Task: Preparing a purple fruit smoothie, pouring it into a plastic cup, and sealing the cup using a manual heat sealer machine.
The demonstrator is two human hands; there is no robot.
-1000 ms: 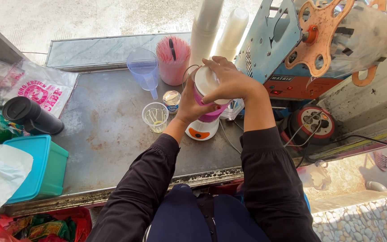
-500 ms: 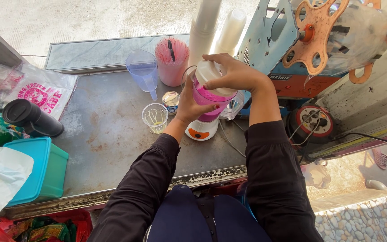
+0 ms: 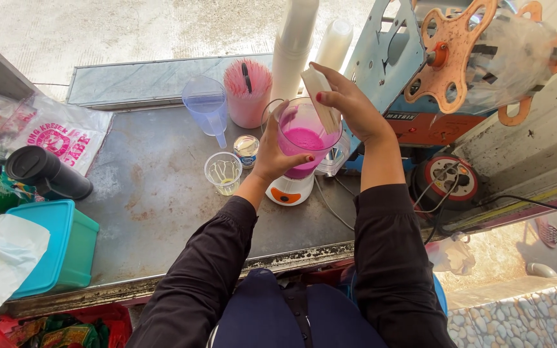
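Blender jar, lid off — pink blend inside.
Left hand grips the blender jar on its white base on the tabletop; right hand holds the white lid tilted above the rim — small clear cup just beside.

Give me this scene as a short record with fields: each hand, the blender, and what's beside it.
left hand: grips the side of the blender jar
right hand: holds the white lid, tilted, over the jar's rim
blender jar: open, pink liquid inside, on a white base
beside it: clear plastic cup, small tin, measuring jug, pink straw holder
surface: metal counter
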